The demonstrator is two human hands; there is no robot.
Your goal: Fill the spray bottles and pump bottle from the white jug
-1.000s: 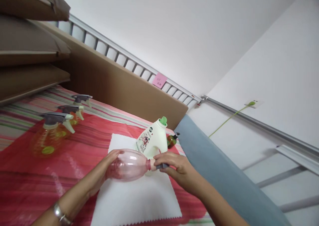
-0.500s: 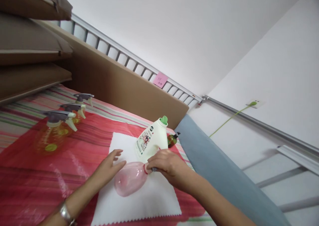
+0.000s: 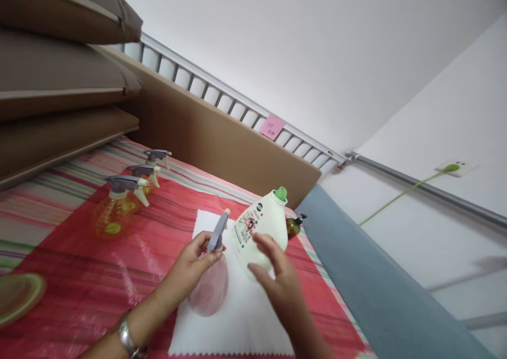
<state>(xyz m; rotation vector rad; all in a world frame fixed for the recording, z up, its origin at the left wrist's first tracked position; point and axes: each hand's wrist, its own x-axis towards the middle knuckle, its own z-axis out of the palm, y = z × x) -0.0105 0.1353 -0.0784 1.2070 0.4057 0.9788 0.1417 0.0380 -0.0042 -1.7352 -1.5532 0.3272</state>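
My left hand [image 3: 196, 256] is closed around the neck of a pink see-through spray bottle [image 3: 208, 293], just under its grey trigger head [image 3: 218, 233]. The bottle stands roughly upright on a white cloth [image 3: 245, 327] with zigzag edges. My right hand [image 3: 277, 269] is open, fingers apart, and holds nothing. It hovers in front of a pale green detergent jug [image 3: 259, 227], covering part of the jug's lower right side. Whether the fingers touch the jug I cannot tell. A green spout [image 3: 281, 193] sits in the jug's open top.
Several orange spray bottles [image 3: 114, 214] line the left side. A round lid-like thing [image 3: 19, 298] lies at the left edge. Behind the jug is a dark green pump bottle [image 3: 293, 226]. Stacked brown cushions [image 3: 67, 63], a brown board [image 3: 222, 148] and a blue panel [image 3: 356, 274] border the surface.
The pink spray bottle has gone from lying tilted to roughly upright. My left hand has taken its neck; my right hand has let go and opened. The view has swung left.
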